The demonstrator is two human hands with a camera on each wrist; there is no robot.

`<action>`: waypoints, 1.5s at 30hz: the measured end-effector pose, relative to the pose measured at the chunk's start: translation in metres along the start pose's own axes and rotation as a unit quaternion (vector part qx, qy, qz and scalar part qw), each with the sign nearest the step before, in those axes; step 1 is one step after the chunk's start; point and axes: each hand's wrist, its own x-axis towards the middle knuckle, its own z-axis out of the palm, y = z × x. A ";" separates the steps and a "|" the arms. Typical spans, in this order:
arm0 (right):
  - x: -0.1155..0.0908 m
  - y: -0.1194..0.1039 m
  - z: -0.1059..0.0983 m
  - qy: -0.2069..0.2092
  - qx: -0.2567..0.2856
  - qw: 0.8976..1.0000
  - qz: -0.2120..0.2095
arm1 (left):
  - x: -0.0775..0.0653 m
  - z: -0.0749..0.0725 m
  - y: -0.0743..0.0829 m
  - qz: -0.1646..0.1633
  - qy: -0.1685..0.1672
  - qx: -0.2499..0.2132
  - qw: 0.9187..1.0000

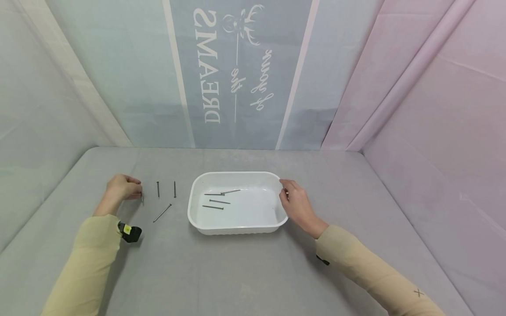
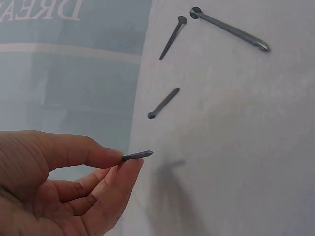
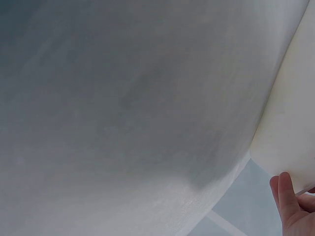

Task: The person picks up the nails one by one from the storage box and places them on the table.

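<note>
My left hand (image 1: 121, 188) pinches a grey nail (image 2: 140, 155) between thumb and forefinger, its pointed end sticking out past the fingertips. In the left wrist view the nail's shadow falls on the table a little apart from it. Three more nails lie on the table to the right of this hand: one upright in the head view (image 1: 158, 189), another beside it (image 1: 175, 189), and a slanted nail (image 1: 162, 213) nearer me. A white plastic tray (image 1: 237, 228) stands at the middle, with several nails (image 1: 219, 202) inside on its left half. My right hand (image 1: 298, 205) grips the tray's right rim.
A grey cloth covers the table (image 1: 245, 272). Behind it hangs a blue-grey curtain (image 1: 245, 131) with mirrored lettering, and pale fabric walls (image 1: 446, 145) close in both sides.
</note>
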 end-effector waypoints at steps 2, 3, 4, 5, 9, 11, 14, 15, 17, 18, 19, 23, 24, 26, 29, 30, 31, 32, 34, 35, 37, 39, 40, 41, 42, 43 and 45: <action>0.000 0.000 0.000 -0.001 -0.001 1.000 0.003 | 0.000 0.000 -0.001 -0.006 -0.003 0.002 1.000; 0.000 0.000 0.000 -0.002 -0.001 1.000 0.005 | 0.000 0.000 -0.002 -0.010 -0.005 0.003 1.000; 0.000 0.000 0.000 -0.002 -0.002 1.000 0.006 | 0.000 0.000 -0.002 -0.014 -0.006 0.004 1.000; 0.000 0.000 0.000 -0.003 -0.002 1.000 0.006 | 0.000 0.000 -0.003 -0.017 -0.006 0.006 1.000; 0.000 0.000 0.000 -0.005 -0.001 1.000 0.007 | 0.000 0.002 -0.005 -0.024 -0.004 0.017 1.000; 0.000 0.000 0.000 -0.007 0.000 1.000 0.008 | 0.001 0.003 -0.007 -0.024 0.000 0.024 0.999; 0.000 0.000 0.000 -0.009 0.002 1.000 0.010 | 0.001 0.004 -0.009 -0.024 0.000 0.027 0.999; 0.000 -0.001 0.000 -0.010 0.002 1.000 0.010 | 0.001 0.004 -0.009 -0.026 0.001 0.029 0.999; 0.000 -0.001 -0.001 -0.011 0.002 1.000 0.012 | 0.002 0.004 -0.010 -0.028 0.001 0.031 0.999; 0.000 -0.001 -0.001 -0.011 0.002 1.000 0.013 | 0.002 0.005 -0.009 -0.030 0.001 0.032 0.999; 0.000 -0.001 -0.001 -0.012 0.002 1.000 0.014 | 0.002 0.005 -0.009 -0.033 0.002 0.033 0.999; 0.000 -0.001 -0.001 -0.013 0.002 1.000 0.013 | 0.001 0.005 -0.008 -0.042 0.007 0.039 0.998; 0.000 -0.001 -0.002 -0.012 0.002 1.000 0.011 | 0.001 0.005 -0.008 -0.043 0.007 0.040 0.998; 0.001 -0.001 -0.002 -0.007 0.004 1.000 0.007 | 0.000 0.005 -0.007 -0.045 0.010 0.043 0.998; 0.001 -0.001 -0.002 -0.005 0.005 1.000 0.005 | 0.000 0.005 -0.007 -0.043 0.012 0.047 0.998; 0.001 -0.001 -0.002 -0.005 0.006 1.000 0.005 | 0.000 0.005 -0.007 -0.042 0.012 0.048 0.998; 0.001 -0.001 -0.002 -0.005 0.006 1.000 0.004 | 0.000 0.005 -0.007 -0.042 0.012 0.049 0.998; 0.001 0.000 -0.002 -0.006 0.006 1.000 0.005 | 0.000 0.005 -0.007 -0.040 0.011 0.049 0.998; 0.001 0.000 -0.002 -0.007 0.006 1.000 0.006 | 0.000 0.004 -0.007 -0.039 0.008 0.047 0.998; 0.001 0.000 -0.002 -0.007 0.007 1.000 0.006 | 0.001 0.003 -0.007 -0.038 0.006 0.045 0.998; 0.001 0.000 -0.002 -0.007 0.008 1.000 0.005 | 0.000 0.002 -0.006 -0.039 0.000 0.042 0.998; 0.001 0.000 -0.001 -0.008 0.006 1.000 0.006 | 0.001 0.000 -0.005 -0.040 -0.004 0.042 0.998; 0.001 0.000 -0.001 -0.009 0.004 1.000 0.006 | 0.001 -0.001 -0.004 -0.039 -0.006 0.047 0.998; 0.001 0.000 -0.001 -0.010 0.003 1.000 0.007 | 0.001 -0.002 -0.003 -0.037 -0.009 0.052 0.998; 0.001 0.000 -0.001 -0.011 0.002 1.000 0.008 | 0.001 -0.003 -0.002 -0.035 -0.011 0.056 0.998; 0.001 0.000 -0.001 -0.012 0.000 1.000 0.009 | 0.002 -0.003 0.000 -0.033 -0.012 0.062 0.997; 0.001 0.000 -0.001 -0.013 0.000 1.000 0.010 | 0.003 -0.005 0.002 -0.027 -0.018 0.067 0.997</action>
